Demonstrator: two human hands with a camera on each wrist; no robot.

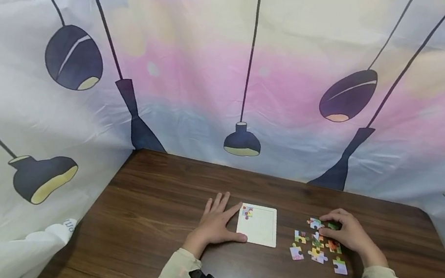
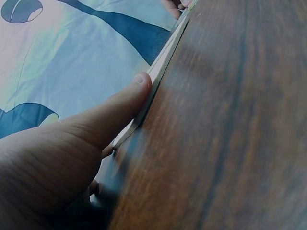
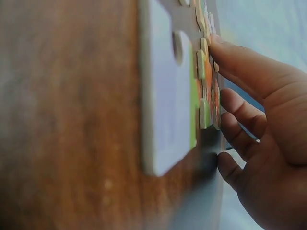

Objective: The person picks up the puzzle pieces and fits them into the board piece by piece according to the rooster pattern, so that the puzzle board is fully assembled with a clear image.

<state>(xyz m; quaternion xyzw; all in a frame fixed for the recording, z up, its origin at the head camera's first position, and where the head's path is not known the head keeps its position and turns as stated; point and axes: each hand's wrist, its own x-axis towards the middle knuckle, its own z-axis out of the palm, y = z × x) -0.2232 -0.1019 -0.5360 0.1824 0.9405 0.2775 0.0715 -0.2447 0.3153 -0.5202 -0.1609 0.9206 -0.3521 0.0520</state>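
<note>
A white square puzzle board (image 1: 262, 228) lies on the table with a small joined patch of colored pieces (image 1: 247, 212) in its upper left corner. My left hand (image 1: 213, 227) rests along the board's left side, fingers stretched out, its thumb (image 2: 136, 88) lying on the near edge. To the right, several loose jigsaw pieces (image 1: 319, 256) are spread in a group. Over the upper right of that group reaches my right hand (image 1: 346, 231), thumb and fingers apart and loosely bent, fingertips at the pieces. A lilac-and-green piece (image 3: 170, 100) is closest to the right wrist camera.
The dark wooden table (image 1: 158, 197) carries the board and pieces. Behind it and at the sides hangs a cloth (image 1: 197, 80) printed with lamps. A white cloth fold (image 1: 48, 240) hangs over the left table edge. Each sleeve bears a black wrist strap.
</note>
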